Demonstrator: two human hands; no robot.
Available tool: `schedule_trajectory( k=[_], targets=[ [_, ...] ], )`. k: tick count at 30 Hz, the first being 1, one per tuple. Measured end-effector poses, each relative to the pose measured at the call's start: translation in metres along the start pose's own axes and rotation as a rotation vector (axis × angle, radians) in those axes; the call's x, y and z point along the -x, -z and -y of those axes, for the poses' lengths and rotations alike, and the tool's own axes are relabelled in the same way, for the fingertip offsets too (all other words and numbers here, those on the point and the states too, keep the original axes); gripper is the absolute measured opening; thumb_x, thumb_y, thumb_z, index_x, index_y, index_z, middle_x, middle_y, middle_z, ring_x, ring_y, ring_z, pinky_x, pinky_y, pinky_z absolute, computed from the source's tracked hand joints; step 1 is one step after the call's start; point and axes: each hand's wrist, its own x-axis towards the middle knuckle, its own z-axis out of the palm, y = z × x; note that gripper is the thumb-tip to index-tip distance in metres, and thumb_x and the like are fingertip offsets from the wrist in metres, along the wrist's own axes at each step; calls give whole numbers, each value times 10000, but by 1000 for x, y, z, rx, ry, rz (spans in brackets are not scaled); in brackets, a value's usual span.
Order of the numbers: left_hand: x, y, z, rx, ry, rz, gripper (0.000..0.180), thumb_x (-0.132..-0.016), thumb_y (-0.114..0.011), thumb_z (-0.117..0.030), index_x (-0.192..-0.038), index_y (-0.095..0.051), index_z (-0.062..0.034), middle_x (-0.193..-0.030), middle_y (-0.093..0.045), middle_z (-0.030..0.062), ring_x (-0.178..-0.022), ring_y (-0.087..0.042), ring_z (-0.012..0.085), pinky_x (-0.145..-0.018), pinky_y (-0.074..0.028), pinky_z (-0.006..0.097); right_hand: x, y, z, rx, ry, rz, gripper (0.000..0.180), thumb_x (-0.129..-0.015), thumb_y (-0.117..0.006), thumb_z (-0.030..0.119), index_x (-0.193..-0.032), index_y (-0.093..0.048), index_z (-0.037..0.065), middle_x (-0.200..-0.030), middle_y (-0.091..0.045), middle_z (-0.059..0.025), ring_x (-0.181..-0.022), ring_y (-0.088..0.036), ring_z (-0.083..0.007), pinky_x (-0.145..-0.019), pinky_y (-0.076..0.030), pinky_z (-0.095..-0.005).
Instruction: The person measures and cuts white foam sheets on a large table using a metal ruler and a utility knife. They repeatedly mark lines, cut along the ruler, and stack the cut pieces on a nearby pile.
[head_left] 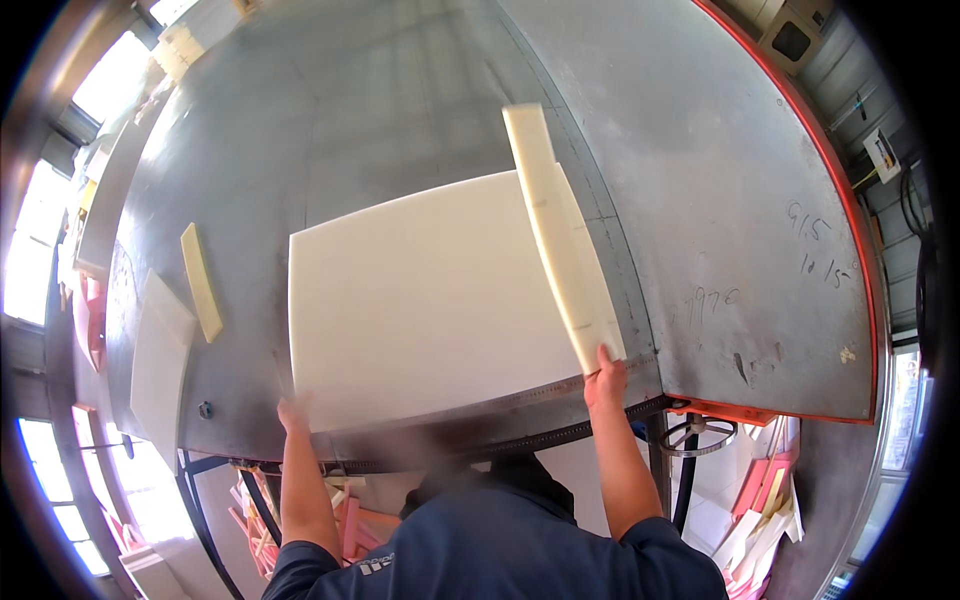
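Observation:
A large white foam sheet (430,300) lies flat on the grey metal table in front of me. Across its right side rests a long cream foam strip (553,240), whose far end sticks out past the sheet's back edge. My right hand (605,382) grips the near end of this strip, with the thumb on top. At the near left corner of the sheet is my left hand (294,412); it is blurred, and its fingers cannot be made out.
A short yellowish foam strip (202,283) and a white foam piece (160,350) lie at left on the metal table (380,90). A red-edged metal panel (730,200) adjoins it at right. Below are a handwheel (702,437) and pink and white foam offcuts (765,490).

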Motion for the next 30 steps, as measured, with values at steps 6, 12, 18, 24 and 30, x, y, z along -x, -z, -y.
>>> schedule_trajectory(
  k=[6, 12, 18, 24, 30],
  targets=[
    [2, 5, 72, 242, 55, 59, 276, -682, -812, -106, -845, -616, -1, -777, -664, 98, -661, -627, 193, -603, -506, 355, -6, 20, -75, 320, -162, -298, 494, -825, -731, 225, -1205, -521, -10, -1143, -587, -133, -989, -613, -277, -737, -558, -405],
    [16, 35, 50, -134, 96, -155, 343, -741, -753, -360, -772, -569, -73, -823, -635, 123, -781, -606, 348, -750, -499, 437, -8, 53, -44, 930, 61, -161, 577, -827, -634, 334, -1094, -583, -175, -1071, -630, -260, -951, -648, -331, -814, -551, -445],
    [-36, 113, 193, 107, 202, -484, 362, -745, -739, -361, -758, -535, -62, -761, -594, 131, -777, -593, 354, -684, -458, 464, 41, -51, -107, 1211, 457, -12, 323, -837, -595, 216, -989, -640, -65, -921, -651, -195, -822, -636, -296, -706, -546, -423],
    [-115, 150, 274, 155, 79, -502, 332, -802, -709, -325, -744, -517, -60, -718, -558, 125, -714, -571, 351, -644, -446, 451, 120, -296, -361, 1077, 301, 658, 128, -797, -642, 79, -910, -604, 32, -759, -539, 15, -673, -514, -88, -574, -438, -230],
    [-134, 151, 290, 153, -82, -490, 247, -744, -719, -215, -729, -509, -84, -707, -534, 96, -687, -563, 319, -583, -446, 428, 376, -626, -610, 1340, 161, 1435, 452, -797, -758, 254, -1119, -643, -40, -1078, -668, -127, -941, -623, -129, -811, -490, -272]
  ],
)
